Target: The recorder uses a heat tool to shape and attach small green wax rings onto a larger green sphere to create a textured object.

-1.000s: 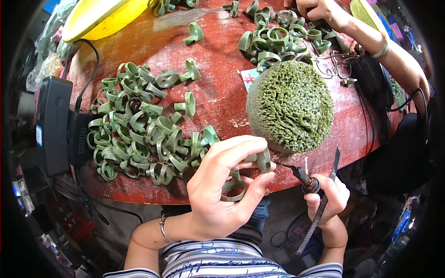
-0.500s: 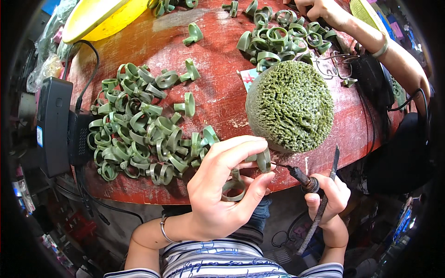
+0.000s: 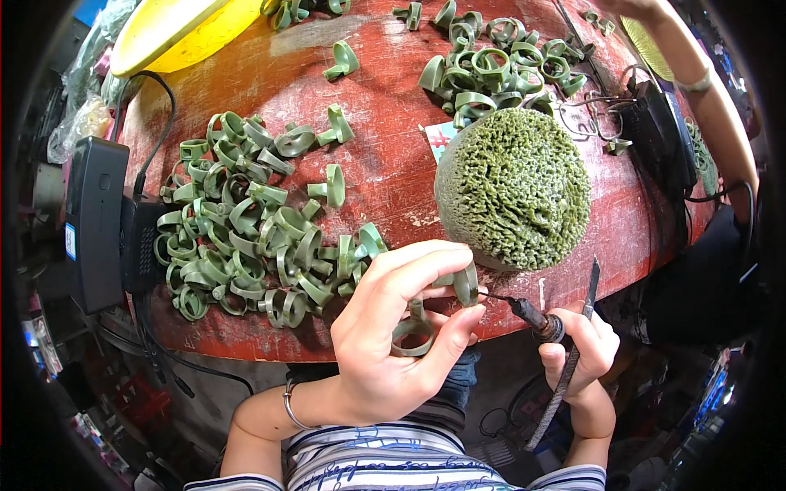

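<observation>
My left hand [image 3: 372, 331] pinches a green ring [image 3: 466, 285] between thumb and fingers. A second green ring [image 3: 412, 336] sits within the same hand, below the first. My right hand [image 3: 594, 344] is closed around a soldering-iron-like pen [image 3: 532, 314], whose thin tip points at the pinched ring; I cannot tell whether it touches. A slim grey file [image 3: 565, 378] is also held in that hand, slanting across the fingers with its narrow end up. Just beyond both hands stands a round, rough-topped green block [image 3: 520, 188].
Many loose green rings lie in a left-hand heap [image 3: 246, 237] and a far heap [image 3: 491, 65] on the red table [image 3: 385, 188]. A black box with cables [image 3: 100, 221] is at left, a yellow basin [image 3: 184, 37] far left. Another person's arm [image 3: 716, 106] reaches in at right.
The other person's arm at the far right has moved outward, away from the far ring heap. My hands and what they hold look almost unmoved.
</observation>
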Demonstrator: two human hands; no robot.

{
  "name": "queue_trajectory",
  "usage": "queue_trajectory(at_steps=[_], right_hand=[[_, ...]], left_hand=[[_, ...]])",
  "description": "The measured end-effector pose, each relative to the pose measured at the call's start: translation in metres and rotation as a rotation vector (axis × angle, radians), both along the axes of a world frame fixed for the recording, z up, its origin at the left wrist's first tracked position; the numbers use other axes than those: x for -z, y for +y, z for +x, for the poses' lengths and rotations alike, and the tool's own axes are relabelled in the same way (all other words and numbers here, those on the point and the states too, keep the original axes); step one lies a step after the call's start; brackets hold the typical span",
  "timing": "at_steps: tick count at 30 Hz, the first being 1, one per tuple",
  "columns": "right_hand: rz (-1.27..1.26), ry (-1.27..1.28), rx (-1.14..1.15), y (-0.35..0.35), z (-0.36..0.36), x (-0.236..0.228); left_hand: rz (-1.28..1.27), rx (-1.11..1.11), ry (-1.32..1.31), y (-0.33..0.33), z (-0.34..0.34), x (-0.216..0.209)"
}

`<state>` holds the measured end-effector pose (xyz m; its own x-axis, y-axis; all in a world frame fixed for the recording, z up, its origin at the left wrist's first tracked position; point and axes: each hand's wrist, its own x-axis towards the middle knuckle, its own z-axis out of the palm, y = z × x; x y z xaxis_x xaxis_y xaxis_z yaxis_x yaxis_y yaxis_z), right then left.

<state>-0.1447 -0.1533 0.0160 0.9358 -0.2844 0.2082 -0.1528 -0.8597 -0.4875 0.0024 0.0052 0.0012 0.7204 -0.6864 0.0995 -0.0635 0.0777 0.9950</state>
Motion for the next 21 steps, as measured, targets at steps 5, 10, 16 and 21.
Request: queue_trajectory(at_steps=[5,10,16,21], right_hand=[[0.016,-0.015,-0.003,0.0005,0.0015,0.0002],[0.039,-0.05,0.021,0.0015,-0.0001,0.0035],[0.027,-0.052,0.015,0.0009,0.0003,0.0029],[0.031,-0.045,0.014,0.0,-0.0013,0.0038]], left_hand=[[0.005,0.002,0.0,0.0008,0.0005,-0.0005],[0.005,0.004,-0.008,0.0002,-0.0006,-0.0003],[0.019,0.005,-0.006,0.0007,-0.0014,-0.001],[-0.002,0.009,0.002,-0.0009,-0.0012,-0.0005]])
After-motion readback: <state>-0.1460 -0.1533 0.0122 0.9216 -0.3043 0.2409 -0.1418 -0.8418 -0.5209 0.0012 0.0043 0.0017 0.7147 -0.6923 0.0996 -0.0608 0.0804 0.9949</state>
